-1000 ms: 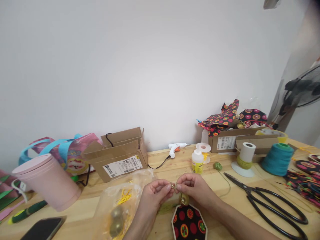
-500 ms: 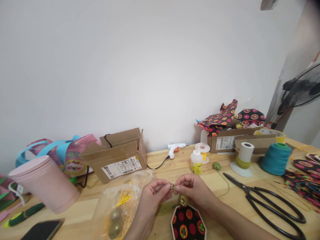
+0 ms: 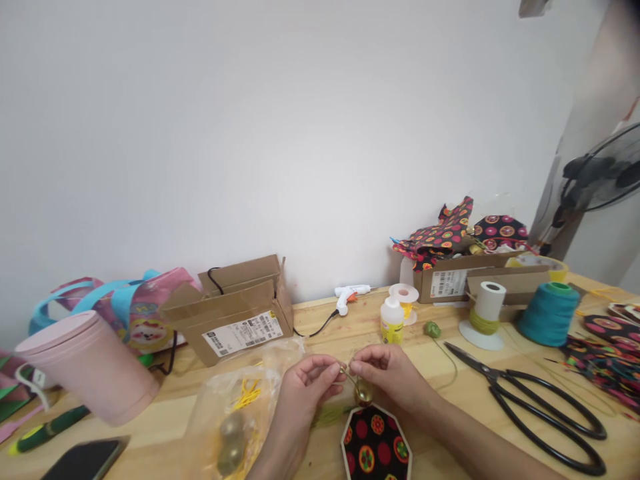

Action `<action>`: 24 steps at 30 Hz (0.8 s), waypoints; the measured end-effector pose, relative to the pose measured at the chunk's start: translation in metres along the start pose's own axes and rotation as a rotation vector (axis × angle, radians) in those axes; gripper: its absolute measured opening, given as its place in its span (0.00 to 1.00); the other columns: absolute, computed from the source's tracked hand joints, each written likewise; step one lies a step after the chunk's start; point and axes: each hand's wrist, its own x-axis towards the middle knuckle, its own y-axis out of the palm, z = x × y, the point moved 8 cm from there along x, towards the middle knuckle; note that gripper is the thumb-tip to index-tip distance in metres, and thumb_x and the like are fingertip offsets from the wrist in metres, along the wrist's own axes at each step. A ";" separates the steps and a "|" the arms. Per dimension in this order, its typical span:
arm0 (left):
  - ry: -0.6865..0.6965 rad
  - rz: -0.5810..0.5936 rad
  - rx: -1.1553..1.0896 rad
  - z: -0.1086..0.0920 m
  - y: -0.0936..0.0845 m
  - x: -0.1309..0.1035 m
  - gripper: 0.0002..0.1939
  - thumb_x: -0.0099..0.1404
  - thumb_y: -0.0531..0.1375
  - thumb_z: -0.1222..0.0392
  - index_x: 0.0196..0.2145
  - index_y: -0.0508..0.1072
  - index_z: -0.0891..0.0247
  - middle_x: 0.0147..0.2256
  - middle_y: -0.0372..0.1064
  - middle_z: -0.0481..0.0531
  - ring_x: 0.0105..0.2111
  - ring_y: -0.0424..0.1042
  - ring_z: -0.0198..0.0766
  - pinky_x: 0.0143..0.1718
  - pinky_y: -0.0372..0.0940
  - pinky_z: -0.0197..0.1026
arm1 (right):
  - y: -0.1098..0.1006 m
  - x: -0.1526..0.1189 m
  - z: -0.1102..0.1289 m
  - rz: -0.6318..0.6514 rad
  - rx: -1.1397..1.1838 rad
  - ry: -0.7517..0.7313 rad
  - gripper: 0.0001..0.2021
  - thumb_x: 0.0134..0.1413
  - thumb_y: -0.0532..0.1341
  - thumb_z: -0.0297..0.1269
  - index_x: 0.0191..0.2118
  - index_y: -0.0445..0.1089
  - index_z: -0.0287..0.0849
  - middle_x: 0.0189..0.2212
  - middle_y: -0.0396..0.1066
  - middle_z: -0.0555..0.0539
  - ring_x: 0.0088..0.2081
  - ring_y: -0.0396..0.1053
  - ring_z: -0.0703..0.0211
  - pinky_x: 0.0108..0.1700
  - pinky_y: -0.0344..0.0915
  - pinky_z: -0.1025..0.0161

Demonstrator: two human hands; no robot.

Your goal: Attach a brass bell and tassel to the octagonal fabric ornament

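My left hand (image 3: 311,387) and my right hand (image 3: 387,380) are close together above the table. Thumb and fingers of the left are pinched on a small gold piece; the right pinches a thin cord beside it. A gold bell (image 3: 364,393) hangs just under the right fingers. Right below the bell is a polygonal piece (image 3: 377,443) with a pale edge and black cloth patterned in red, orange and green. Green threads (image 3: 329,417) lie between the left wrist and this piece.
Left: plastic bag (image 3: 235,413) with gold bells, cardboard box (image 3: 240,320), pink bin (image 3: 93,367), phone (image 3: 85,459). Behind: glue gun (image 3: 345,300), bottle (image 3: 392,323). Right: black scissors (image 3: 525,400), teal thread cone (image 3: 547,315), second box (image 3: 445,283).
The fingertips have moved slightly apart, and a short length of cord now shows between them. The gold bell has shifted a little left. The view has shifted slightly.
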 end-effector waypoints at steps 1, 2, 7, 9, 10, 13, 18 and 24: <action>-0.001 0.011 -0.001 0.001 0.000 0.000 0.09 0.43 0.66 0.62 0.23 0.72 0.67 0.22 0.72 0.49 0.25 0.71 0.33 0.27 0.66 0.32 | 0.000 0.000 -0.001 0.000 0.011 0.005 0.10 0.35 0.65 0.40 0.20 0.70 0.37 0.16 0.66 0.53 0.20 0.59 0.69 0.25 0.56 0.68; -0.002 0.023 -0.002 0.001 0.000 0.001 0.08 0.44 0.66 0.62 0.24 0.72 0.67 0.22 0.72 0.49 0.25 0.71 0.33 0.28 0.66 0.32 | 0.001 0.000 -0.001 0.006 0.016 0.009 0.10 0.35 0.65 0.40 0.20 0.70 0.37 0.15 0.65 0.53 0.19 0.59 0.69 0.24 0.56 0.68; -0.002 0.042 -0.003 0.004 0.000 0.003 0.07 0.46 0.65 0.63 0.24 0.72 0.66 0.22 0.72 0.48 0.25 0.71 0.32 0.28 0.66 0.31 | 0.004 0.001 0.001 0.037 -0.002 -0.012 0.10 0.34 0.65 0.40 0.21 0.71 0.37 0.17 0.67 0.52 0.21 0.61 0.68 0.26 0.58 0.68; 0.001 0.042 0.000 0.004 0.000 0.003 0.07 0.46 0.65 0.63 0.24 0.72 0.66 0.22 0.72 0.48 0.26 0.71 0.32 0.28 0.66 0.30 | 0.004 0.001 0.002 0.042 0.000 -0.021 0.09 0.34 0.65 0.38 0.22 0.72 0.37 0.19 0.69 0.51 0.22 0.62 0.67 0.28 0.59 0.67; 0.001 0.043 -0.001 0.004 0.000 0.003 0.07 0.46 0.65 0.63 0.24 0.72 0.66 0.22 0.72 0.48 0.25 0.71 0.31 0.28 0.66 0.30 | 0.003 0.001 0.002 0.042 -0.001 -0.022 0.08 0.34 0.65 0.38 0.22 0.72 0.38 0.20 0.70 0.51 0.23 0.63 0.67 0.28 0.59 0.67; 0.003 0.048 -0.016 0.005 0.000 0.003 0.07 0.45 0.66 0.63 0.24 0.72 0.66 0.22 0.72 0.48 0.24 0.71 0.30 0.28 0.66 0.30 | 0.002 0.001 0.001 0.034 -0.001 -0.020 0.07 0.34 0.65 0.36 0.23 0.72 0.38 0.20 0.70 0.50 0.23 0.63 0.66 0.29 0.60 0.67; 0.015 0.047 -0.018 0.002 -0.001 0.004 0.07 0.46 0.65 0.63 0.24 0.72 0.67 0.23 0.72 0.48 0.25 0.71 0.31 0.29 0.66 0.31 | 0.001 0.001 0.001 0.023 0.028 -0.020 0.07 0.34 0.65 0.36 0.22 0.72 0.38 0.19 0.69 0.51 0.22 0.62 0.67 0.27 0.59 0.68; -0.006 0.032 -0.024 0.003 -0.003 0.003 0.08 0.45 0.66 0.63 0.24 0.71 0.67 0.22 0.71 0.48 0.25 0.70 0.32 0.29 0.66 0.32 | 0.002 0.002 0.000 0.024 0.039 -0.019 0.08 0.34 0.66 0.37 0.22 0.71 0.37 0.17 0.68 0.52 0.20 0.62 0.68 0.25 0.59 0.68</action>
